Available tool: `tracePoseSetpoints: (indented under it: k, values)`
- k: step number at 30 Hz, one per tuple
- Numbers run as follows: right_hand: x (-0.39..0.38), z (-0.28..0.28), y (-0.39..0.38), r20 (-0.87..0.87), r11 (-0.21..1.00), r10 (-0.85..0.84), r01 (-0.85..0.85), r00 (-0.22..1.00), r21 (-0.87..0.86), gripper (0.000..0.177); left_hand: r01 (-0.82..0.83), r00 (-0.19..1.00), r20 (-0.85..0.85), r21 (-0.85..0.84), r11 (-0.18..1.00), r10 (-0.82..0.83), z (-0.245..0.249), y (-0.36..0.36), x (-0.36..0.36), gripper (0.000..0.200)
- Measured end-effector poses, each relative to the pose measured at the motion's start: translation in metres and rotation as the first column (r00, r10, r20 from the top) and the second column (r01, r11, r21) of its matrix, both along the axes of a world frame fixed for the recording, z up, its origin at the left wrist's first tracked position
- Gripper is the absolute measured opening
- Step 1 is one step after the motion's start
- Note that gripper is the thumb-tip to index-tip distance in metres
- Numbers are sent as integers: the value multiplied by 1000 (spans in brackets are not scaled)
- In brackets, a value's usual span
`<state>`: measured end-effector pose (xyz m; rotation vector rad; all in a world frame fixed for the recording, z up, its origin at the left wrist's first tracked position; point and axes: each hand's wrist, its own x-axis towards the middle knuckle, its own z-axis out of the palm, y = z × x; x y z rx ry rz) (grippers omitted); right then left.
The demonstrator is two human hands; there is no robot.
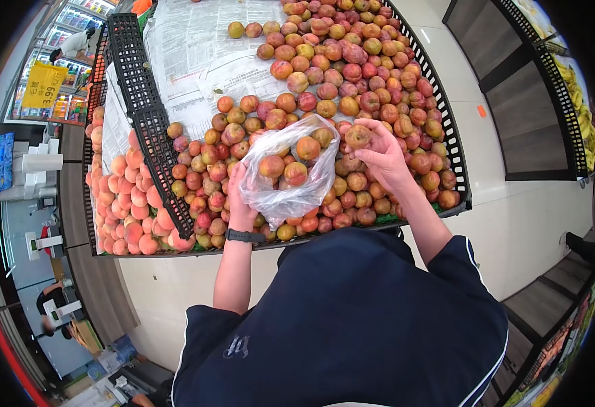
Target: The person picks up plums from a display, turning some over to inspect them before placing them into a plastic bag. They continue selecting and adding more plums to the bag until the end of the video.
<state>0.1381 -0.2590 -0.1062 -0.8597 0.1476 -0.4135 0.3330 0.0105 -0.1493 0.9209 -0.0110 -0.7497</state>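
My left hand (240, 197) grips the left side of a clear plastic bag (280, 202), whose mouth gapes upward. Several reddish-yellow plums (296, 173) lie inside it. Just right of the bag's rim, my right hand (384, 157) pinches a single plum (358, 136) between thumb and fingers. Beneath both hands spreads a large heap of loose plums (406, 125), partly hidden by the bag and my hands.
A black plastic divider (149, 129) separates the plums from pink peaches (126, 197) on the left. Newspaper (189, 61) lines the display's upper part. A yellow price sign (44, 85) stands at upper left. Bananas (574, 102) sit on a stand at right. Another person is at far lower left.
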Motion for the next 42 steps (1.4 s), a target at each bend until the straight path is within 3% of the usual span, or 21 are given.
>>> tracePoseSetpoints:
  k: [11,16,19,29,32,33,35,36,38,42]
  values:
    - [0,2,2,-30,995,69,-70,997,-64,61,-14,1000,-28,-11,1000,14,-5,1,3,26]
    - [0,0,3,-61,994,35,-41,998,-102,47,-7,1000,-22,0,1000,7,-5,2,3,25]
    - [0,2,5,-65,973,-9,-6,998,-229,43,-1,1000,-30,-7,1000,1,-3,1,2,23]
    - [0,-6,4,-18,950,-46,39,999,-311,48,-26,999,-21,-8,1000,26,-3,0,1,22]
    - [-11,5,-3,-148,945,17,-65,989,-322,43,-39,999,-33,-19,999,38,-8,1,3,23]
    - [-18,12,-8,-217,844,15,-129,976,-521,43,-34,999,-30,-15,999,34,-8,1,3,23]
    - [-32,23,-13,-341,515,-37,-275,939,-812,41,-25,999,-26,-8,1000,25,-9,3,3,24]
    - [-35,23,-9,-280,377,-57,-239,958,-895,41,-29,999,-22,0,1000,29,-8,3,3,25]
    - [-43,25,0,-331,25,-68,-330,941,-944,42,-27,999,-19,14,1000,28,-9,2,3,25]
    - [-49,10,18,-395,-25,-112,-400,912,-916,43,-17,1000,-6,20,1000,17,-3,-2,1,26]
